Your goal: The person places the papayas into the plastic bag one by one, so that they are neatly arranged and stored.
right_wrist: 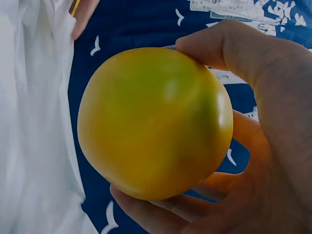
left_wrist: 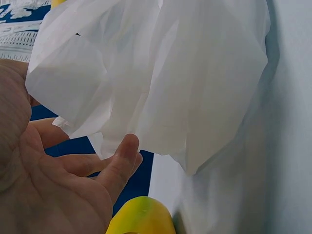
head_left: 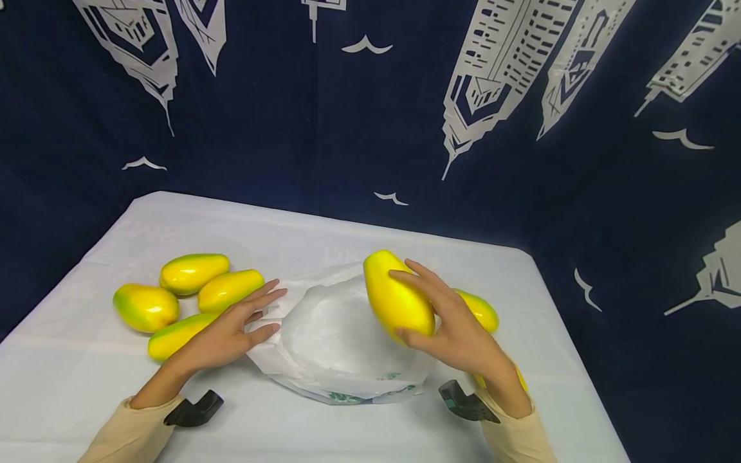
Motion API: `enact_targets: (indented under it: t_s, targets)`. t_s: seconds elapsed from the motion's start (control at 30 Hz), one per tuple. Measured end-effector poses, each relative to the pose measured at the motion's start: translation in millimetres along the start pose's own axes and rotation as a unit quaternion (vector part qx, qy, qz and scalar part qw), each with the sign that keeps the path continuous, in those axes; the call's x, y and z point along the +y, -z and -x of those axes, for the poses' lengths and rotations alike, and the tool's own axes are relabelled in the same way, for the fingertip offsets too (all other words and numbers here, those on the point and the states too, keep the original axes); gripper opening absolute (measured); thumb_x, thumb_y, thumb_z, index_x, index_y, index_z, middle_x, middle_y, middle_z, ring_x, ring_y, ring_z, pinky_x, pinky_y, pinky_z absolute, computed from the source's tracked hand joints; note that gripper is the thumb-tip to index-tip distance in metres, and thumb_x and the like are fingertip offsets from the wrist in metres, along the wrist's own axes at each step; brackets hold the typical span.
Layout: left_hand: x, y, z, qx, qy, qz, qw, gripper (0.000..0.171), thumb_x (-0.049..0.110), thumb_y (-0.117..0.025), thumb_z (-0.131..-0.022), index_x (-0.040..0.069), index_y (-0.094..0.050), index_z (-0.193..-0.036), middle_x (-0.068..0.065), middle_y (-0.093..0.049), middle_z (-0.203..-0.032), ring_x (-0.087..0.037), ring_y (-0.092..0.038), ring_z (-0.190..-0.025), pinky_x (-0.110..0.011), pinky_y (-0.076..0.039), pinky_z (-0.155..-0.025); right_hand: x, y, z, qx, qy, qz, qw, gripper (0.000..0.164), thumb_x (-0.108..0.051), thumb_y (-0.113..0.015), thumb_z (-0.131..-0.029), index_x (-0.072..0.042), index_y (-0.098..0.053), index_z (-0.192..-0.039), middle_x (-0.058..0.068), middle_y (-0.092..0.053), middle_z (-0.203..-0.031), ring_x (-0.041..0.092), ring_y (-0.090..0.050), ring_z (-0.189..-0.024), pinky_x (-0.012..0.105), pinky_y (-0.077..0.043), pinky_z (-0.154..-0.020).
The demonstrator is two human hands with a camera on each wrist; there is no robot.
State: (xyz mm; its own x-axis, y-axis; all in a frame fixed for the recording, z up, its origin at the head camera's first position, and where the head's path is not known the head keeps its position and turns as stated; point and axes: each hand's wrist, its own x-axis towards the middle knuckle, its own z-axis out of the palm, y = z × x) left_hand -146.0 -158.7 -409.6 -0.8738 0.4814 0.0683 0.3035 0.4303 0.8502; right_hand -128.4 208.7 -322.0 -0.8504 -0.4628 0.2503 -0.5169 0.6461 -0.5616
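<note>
My right hand [head_left: 463, 331] grips a yellow mango [head_left: 393, 292], thumb on one side and fingers on the other. The mango is raised over the right part of a white plastic bag [head_left: 347, 386], whose mouth gapes upward on the table. In the right wrist view the mango's rounded, greenish end [right_wrist: 151, 122] faces the camera beside the bag. My left hand [head_left: 228, 334] is at the bag's left rim, fingers spread and loosely extended. Seen from the left wrist, those fingertips [left_wrist: 127, 144] reach right at the bag's crumpled edge [left_wrist: 146, 87].
Several yellow-green mangoes [head_left: 193, 273] lie in a group at the left, one partly behind my left forearm. Beyond my right hand sits another mango [head_left: 479, 312], and one more [head_left: 521, 378] shows behind the right wrist. A dark blue printed cloth [head_left: 370, 128] hangs behind the white-covered table [head_left: 191, 222].
</note>
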Motion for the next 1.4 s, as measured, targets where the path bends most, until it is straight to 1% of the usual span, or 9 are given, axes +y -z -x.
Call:
enact_targets:
  t_s: [0.23,0.37,0.47,0.63,0.77,0.93,1.1,1.3,1.4]
  targets:
    - [0.4,0.0,-0.1,0.001,-0.005,-0.001,1.0,0.062,0.023,-0.061,-0.1,0.004,-0.037,-0.154,-0.019,-0.014,-0.167,-0.042,-0.021,-0.151,-0.055,-0.035,-0.114,-2,-17,-7,-0.052,0.006,-0.007,0.999,0.079,-0.027,-0.081,-0.082,-0.043,-0.042,-0.148,-0.008,-0.033,-0.161,0.025,-0.036,-0.147,0.055,-0.043,-0.109]
    - [0.3,0.5,0.6,0.002,0.0,-0.005,1.0,0.062,0.024,-0.062,-0.1,0.005,-0.037,-0.154,-0.019,-0.015,-0.167,-0.042,-0.022,-0.151,-0.055,-0.035,-0.114,0,-27,-11,-0.077,0.016,-0.021,0.997,0.078,-0.025,-0.081,-0.081,-0.042,-0.043,-0.148,-0.008,-0.032,-0.161,0.026,-0.037,-0.146,0.054,-0.045,-0.106]
    - [0.4,1.2,1.6,0.001,0.003,-0.005,1.0,0.062,0.024,-0.062,-0.1,0.006,-0.037,-0.154,-0.018,-0.015,-0.167,-0.042,-0.022,-0.151,-0.054,-0.034,-0.114,2,-34,-14,-0.091,0.029,-0.031,0.995,0.077,-0.021,-0.08,-0.08,-0.039,-0.045,-0.147,-0.008,-0.032,-0.161,0.024,-0.036,-0.146,0.052,-0.046,-0.105]
    - [0.6,1.6,2.0,0.001,0.004,-0.003,1.0,0.062,0.025,-0.062,-0.1,0.006,-0.037,-0.154,-0.018,-0.015,-0.167,-0.041,-0.022,-0.151,-0.054,-0.035,-0.114,2,-46,-19,-0.11,0.039,-0.028,0.993,0.077,-0.017,-0.078,-0.078,-0.036,-0.048,-0.146,-0.006,-0.033,-0.161,0.021,-0.034,-0.148,0.053,-0.041,-0.11]
    - [0.2,1.4,1.7,0.001,0.006,-0.005,1.0,0.062,0.025,-0.062,-0.1,0.007,-0.037,-0.154,-0.018,-0.015,-0.167,-0.041,-0.022,-0.151,-0.053,-0.035,-0.114,2,-54,-22,-0.119,0.048,-0.023,0.991,0.077,-0.019,-0.078,-0.078,-0.035,-0.048,-0.147,-0.004,-0.035,-0.161,0.021,-0.035,-0.147,0.055,-0.04,-0.111]
    - [-0.7,0.5,0.8,0.002,0.006,-0.004,1.0,0.062,0.024,-0.062,-0.1,0.006,-0.037,-0.154,-0.019,-0.015,-0.167,-0.042,-0.021,-0.151,-0.053,-0.034,-0.114,5,-65,-25,-0.135,0.05,-0.027,0.989,0.077,-0.02,-0.078,-0.079,-0.035,-0.047,-0.148,-0.004,-0.037,-0.16,0.02,-0.036,-0.147,0.051,-0.041,-0.112]
    - [-1.0,-0.4,0.5,0.001,0.006,-0.005,1.0,0.062,0.023,-0.063,-0.1,0.006,-0.037,-0.154,-0.019,-0.016,-0.167,-0.042,-0.021,-0.151,-0.054,-0.035,-0.114,6,-74,-25,-0.149,0.058,-0.031,0.987,0.076,-0.02,-0.079,-0.081,-0.033,-0.046,-0.149,-0.003,-0.037,-0.16,0.02,-0.036,-0.147,0.05,-0.041,-0.114]
    - [-0.9,-0.8,0.4,0.0,0.01,-0.005,0.9999,0.063,0.024,-0.062,-0.1,0.007,-0.037,-0.154,-0.018,-0.015,-0.167,-0.042,-0.023,-0.151,-0.053,-0.035,-0.113,3,-81,-28,-0.188,0.057,-0.044,0.979,0.075,-0.024,-0.078,-0.083,-0.037,-0.044,-0.149,-0.004,-0.035,-0.161,0.019,-0.034,-0.148,0.052,-0.039,-0.115]
    - [-0.8,-1.0,0.3,0.0,0.009,-0.005,0.9999,0.062,0.024,-0.062,-0.1,0.007,-0.037,-0.154,-0.018,-0.015,-0.167,-0.042,-0.023,-0.151,-0.053,-0.035,-0.113,1,-84,-28,-0.207,0.054,-0.049,0.976,0.07,-0.026,-0.075,-0.088,-0.034,-0.044,-0.15,-0.002,-0.034,-0.162,0.02,-0.034,-0.148,0.051,-0.037,-0.117]
